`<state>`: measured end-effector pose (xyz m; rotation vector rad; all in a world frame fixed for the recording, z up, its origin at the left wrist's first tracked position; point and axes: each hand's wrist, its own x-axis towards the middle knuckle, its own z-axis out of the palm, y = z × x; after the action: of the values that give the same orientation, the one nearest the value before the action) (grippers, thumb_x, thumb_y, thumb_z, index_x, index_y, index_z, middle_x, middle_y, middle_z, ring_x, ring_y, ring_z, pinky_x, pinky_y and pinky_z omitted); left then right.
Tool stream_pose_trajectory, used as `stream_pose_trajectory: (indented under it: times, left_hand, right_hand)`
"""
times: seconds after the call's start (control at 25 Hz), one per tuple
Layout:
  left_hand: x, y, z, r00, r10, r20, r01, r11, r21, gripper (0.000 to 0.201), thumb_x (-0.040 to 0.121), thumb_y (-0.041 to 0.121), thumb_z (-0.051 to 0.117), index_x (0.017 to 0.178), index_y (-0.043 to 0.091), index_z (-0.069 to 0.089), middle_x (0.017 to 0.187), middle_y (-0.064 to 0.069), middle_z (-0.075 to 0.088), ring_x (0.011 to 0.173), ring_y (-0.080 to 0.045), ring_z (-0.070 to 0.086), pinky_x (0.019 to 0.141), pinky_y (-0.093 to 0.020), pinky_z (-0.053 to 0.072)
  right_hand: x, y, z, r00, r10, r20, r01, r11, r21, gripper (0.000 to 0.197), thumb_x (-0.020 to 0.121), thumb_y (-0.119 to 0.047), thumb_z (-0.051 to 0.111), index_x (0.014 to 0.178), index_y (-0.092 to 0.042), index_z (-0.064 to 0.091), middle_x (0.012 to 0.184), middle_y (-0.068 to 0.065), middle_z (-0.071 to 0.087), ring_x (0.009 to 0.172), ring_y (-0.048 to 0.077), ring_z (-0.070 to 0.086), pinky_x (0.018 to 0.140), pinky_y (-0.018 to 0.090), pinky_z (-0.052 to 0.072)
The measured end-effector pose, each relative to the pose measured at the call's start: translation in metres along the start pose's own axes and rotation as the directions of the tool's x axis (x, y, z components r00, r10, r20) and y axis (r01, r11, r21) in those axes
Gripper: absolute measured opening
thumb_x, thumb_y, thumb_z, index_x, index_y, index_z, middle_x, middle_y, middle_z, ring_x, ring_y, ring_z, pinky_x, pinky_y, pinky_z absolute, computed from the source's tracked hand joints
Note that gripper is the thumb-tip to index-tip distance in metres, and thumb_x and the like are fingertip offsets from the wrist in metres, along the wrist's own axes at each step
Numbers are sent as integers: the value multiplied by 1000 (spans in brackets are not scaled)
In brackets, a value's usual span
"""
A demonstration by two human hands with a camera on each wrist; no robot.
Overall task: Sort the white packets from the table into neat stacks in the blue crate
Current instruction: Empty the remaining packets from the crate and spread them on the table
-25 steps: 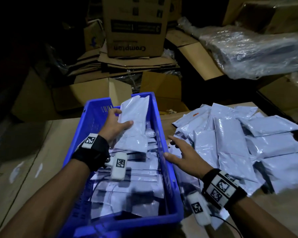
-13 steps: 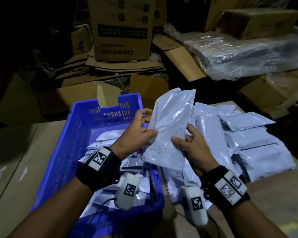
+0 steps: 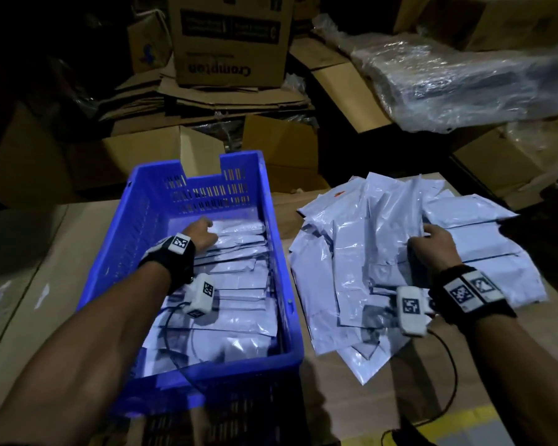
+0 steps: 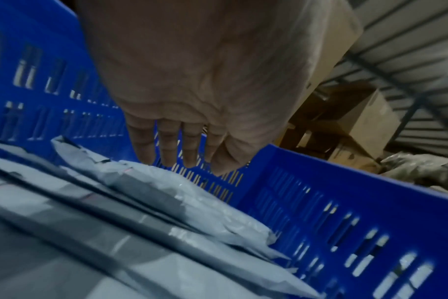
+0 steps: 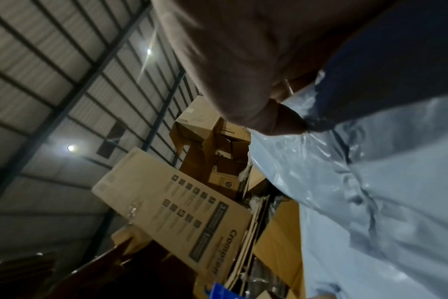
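The blue crate [image 3: 120, 239] stands on the table's left half and holds overlapping rows of white packets [image 3: 232, 284]. My left hand [image 3: 203, 235] reaches into its far end. In the left wrist view its fingers [image 4: 169, 145] are straight, just over the farthest packet [image 4: 166, 192], and hold nothing. To the right of the crate lies a loose pile of white packets [image 3: 351, 252]. My right hand [image 3: 432, 249] is on that pile and pinches one packet [image 3: 406, 204], whose far end is lifted. The right wrist view shows the thumb and fingers [image 5: 281, 113] gripping its plastic [image 5: 371, 182].
The table [image 3: 45, 268] is covered in brown cardboard. Behind it stand cardboard boxes, one marked Crompton [image 3: 229, 40], and flattened cartons. A plastic-wrapped bundle [image 3: 464, 85] sits at the back right. A yellow strip [image 3: 464, 426] marks the floor at the lower right.
Half a second ago both hands held one packet above the crate's right edge. Now the left hand is down in the crate's far end, and the right hand has gone to the pile and gripped a packet.
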<state>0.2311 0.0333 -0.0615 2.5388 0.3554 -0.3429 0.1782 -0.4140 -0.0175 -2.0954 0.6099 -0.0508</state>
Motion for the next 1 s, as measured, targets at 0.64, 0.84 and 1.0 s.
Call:
stream_pose_trajectory:
  times: [0.64,0.84,1.0]
  left_hand:
    - [101,7,22,985,26,170,-74,956,283,46,102,22,42,145,7,41,148,-19,42,134,-34,43,108,-31,36]
    - [114,13,13,942,-34,335,-30,982,185,45,74,28,65,116,14,61,94,-13,60,74,-26,56,60,-28,40]
    - [142,-9,24,865,-111,489,36,986,161,28,49,45,62,60,20,53,70,-10,51,61,-20,41,62,-33,36]
  right_hand:
    - [-100,-56,114,540,-411,734,666,742,-75,73,88,-61,42,153,-33,26,140,7,51,130,23,42,108,37,34]
    - [-99,-52,117,549,-473,689,659,752,-8,76,80,-61,42,151,-35,31,136,4,53,125,21,43,105,33,35]
    - [-97,-43,129,563,-488,667,560,819,127,67,83,-56,48,147,-40,34,137,1,51,127,19,44,108,38,37]
